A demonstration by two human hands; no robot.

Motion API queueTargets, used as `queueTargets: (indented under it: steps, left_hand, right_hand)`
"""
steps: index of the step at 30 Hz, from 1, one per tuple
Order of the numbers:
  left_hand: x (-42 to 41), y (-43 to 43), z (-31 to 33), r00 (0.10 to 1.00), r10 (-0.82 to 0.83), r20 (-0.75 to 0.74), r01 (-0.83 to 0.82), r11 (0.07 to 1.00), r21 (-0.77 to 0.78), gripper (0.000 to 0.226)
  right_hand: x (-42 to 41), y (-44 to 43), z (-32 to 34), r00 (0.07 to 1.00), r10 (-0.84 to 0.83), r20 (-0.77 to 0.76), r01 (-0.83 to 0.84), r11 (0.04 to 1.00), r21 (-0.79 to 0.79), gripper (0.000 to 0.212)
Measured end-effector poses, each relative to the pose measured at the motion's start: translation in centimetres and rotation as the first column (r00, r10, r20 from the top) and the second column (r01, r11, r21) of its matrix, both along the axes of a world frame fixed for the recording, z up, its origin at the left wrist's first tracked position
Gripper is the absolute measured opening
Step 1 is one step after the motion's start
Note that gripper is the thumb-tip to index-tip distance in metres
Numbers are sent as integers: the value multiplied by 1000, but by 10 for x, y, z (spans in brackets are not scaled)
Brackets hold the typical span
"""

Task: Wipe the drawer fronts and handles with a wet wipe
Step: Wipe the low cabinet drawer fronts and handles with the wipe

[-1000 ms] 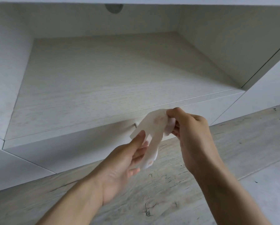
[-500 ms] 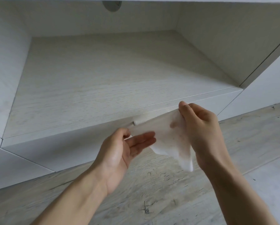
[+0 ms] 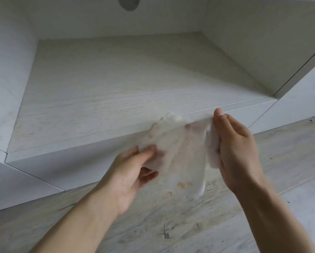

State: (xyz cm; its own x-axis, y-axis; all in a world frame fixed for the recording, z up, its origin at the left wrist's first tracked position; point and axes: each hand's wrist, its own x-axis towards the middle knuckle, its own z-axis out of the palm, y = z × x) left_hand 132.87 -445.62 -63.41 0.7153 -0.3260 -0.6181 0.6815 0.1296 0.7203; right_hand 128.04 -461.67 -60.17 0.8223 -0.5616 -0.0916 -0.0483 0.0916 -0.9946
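Hands (image 3: 180,159) behind blurred wet wipe (image 3: 182,154)

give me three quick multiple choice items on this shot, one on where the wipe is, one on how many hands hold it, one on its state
1. Where is the wet wipe?
A. lying on the floor
B. in the air before the drawer front
C. inside the open shelf

2. How many hands hold it?
A. none
B. one
C. two

3. What state is the wipe in?
A. spread open
B. rolled into a tight ball
C. sealed in a packet

Answers:
1 B, it hangs between the hands, above the floor and in front of the drawer.
2 C, the left hand pinches its left edge and the right hand its right edge.
3 A, it is stretched so thin that fingers show through.
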Motion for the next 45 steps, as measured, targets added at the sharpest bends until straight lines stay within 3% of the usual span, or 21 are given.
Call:
queueTargets:
  steps: [2, 3, 6, 8, 10, 13, 14, 16, 20, 27, 32, 34, 36, 39, 41, 43, 45]
  left_hand:
    - [6, 7, 3, 982, 34, 183, -62, 986, 153, 10]
    - [8, 10, 7, 969, 41, 245, -86, 980, 177, 22]
    - [12, 17, 23, 950, 44, 310, -75, 993, 88, 111]
    - [11, 18, 39, 929, -14, 370, 1, 999, 37, 133]
    - [9, 19, 52, 880, -166, 445, 100, 981, 169, 125]
    - [9, 24, 54, 670, -481, 566, 73, 800, 595, 67]
    - [8, 25, 54, 597, -555, 579, 32, 738, 674, 49]
    - [7, 25, 54, 524, -632, 571, -29, 656, 754, 33]
    - [4, 22, 55, 450, -680, 579, -171, 570, 803, 30]
    - [-1, 11, 48, 640, -601, 478, 50, 654, 755, 26]
    - [-9, 4, 44, 621, -618, 482, 58, 650, 758, 14]
    - [-11, 2, 39, 560, -694, 453, 51, 575, 817, 22]
    - [-9, 2, 33, 539, -710, 453, -33, 519, 854, 28]
    - [-4, 4, 29, 562, -692, 453, -96, 490, 867, 22]
    - [-3, 5, 30, 593, -680, 431, -69, 491, 868, 18]
    - [-4, 5, 30, 624, -663, 415, -56, 492, 869, 31]
    - [-4, 3, 30, 664, -635, 394, -53, 486, 872, 40]
  right_hand:
    - [-4, -8, 0, 1000, -24, 10, 25, 989, -147, 17]
    - [-6, -12, 1, 1000, 0, 12, 2, 984, -176, 4]
    - [-11, -21, 4, 979, 200, 36, -190, 963, -192, 31]
    - [-13, -23, 11, 956, 294, 14, -282, 928, -244, 34]
    - [-14, -26, 16, 953, 296, -69, -300, 881, -366, 29]
    - [-13, -28, 22, 965, 190, -179, -261, 755, -602, 20]
    - [-13, -27, 24, 969, 164, -186, -246, 728, -640, 20]
    - [-14, -27, 27, 974, 146, -174, -226, 706, -671, 15]
    - [-13, -23, 27, 969, 171, -181, -248, 729, -638, 15]
    - [-6, 17, 19, 962, -43, -269, -173, 665, -726, 19]
    - [-7, 23, 7, 909, -25, -415, -256, 752, -607, 12]
    - [-5, 19, 5, 880, 52, -473, -338, 768, -544, 7]
    - [-3, 13, 6, 841, 168, -514, -435, 774, -460, 18]
    - [-5, 4, 12, 772, 395, -498, -570, 777, -268, 22]
    - [-7, 6, 10, 765, 441, -469, -587, 776, -228, 20]
    - [-5, 14, 0, 846, 257, -467, -482, 743, -465, 17]
    - [-4, 26, -8, 925, 46, -378, -334, 573, -748, 27]
